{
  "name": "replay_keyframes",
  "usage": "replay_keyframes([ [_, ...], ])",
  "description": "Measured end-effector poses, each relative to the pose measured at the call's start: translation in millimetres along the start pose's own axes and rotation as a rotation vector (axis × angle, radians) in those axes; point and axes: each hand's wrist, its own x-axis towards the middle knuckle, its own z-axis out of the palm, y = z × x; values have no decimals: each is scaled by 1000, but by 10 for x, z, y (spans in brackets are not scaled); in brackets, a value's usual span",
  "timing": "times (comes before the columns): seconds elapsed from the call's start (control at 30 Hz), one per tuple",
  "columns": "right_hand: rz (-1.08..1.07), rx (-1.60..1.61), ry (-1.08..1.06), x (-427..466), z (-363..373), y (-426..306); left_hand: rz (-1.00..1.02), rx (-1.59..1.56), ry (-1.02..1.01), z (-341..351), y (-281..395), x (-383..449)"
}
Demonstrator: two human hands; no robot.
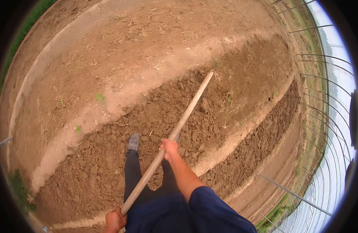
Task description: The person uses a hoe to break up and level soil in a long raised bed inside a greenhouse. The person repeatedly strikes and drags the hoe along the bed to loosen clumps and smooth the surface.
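Observation:
A long wooden tool handle (183, 119) slants from the bottom of the view up to the right. My left hand (115, 220) is closed around its near end, beside my left hip. Farther up the shaft, my right hand (169, 149) grips it in front of my right leg. The far end reaches broken, cloddy soil (167, 102) near the border with smoother, unbroken ground (248, 72). The tool's head cannot be made out there. My left shoe (133, 141) stands on the loose clods; the right shoe is mostly hidden behind the handle and my right hand.
A pale dry furrow (126, 96) runs along the left of the dug strip, and another lighter ridge (216, 157) along its right. Beyond lies a darker tilled strip (254, 142). Curved metal hoops (327, 116) of a greenhouse frame line the right. Small green weeds (100, 97) dot the ground.

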Motion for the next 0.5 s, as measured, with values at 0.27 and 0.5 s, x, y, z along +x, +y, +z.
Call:
replay_keyframes([
  [0.27, 214, 249, -81, -446, -84, 497, -48, 179, 298, 667, -1107, -26],
  [0.5, -265, 314, -99, -546, -515, -1172, 246, 78, 383, 324, 204, 1228],
])
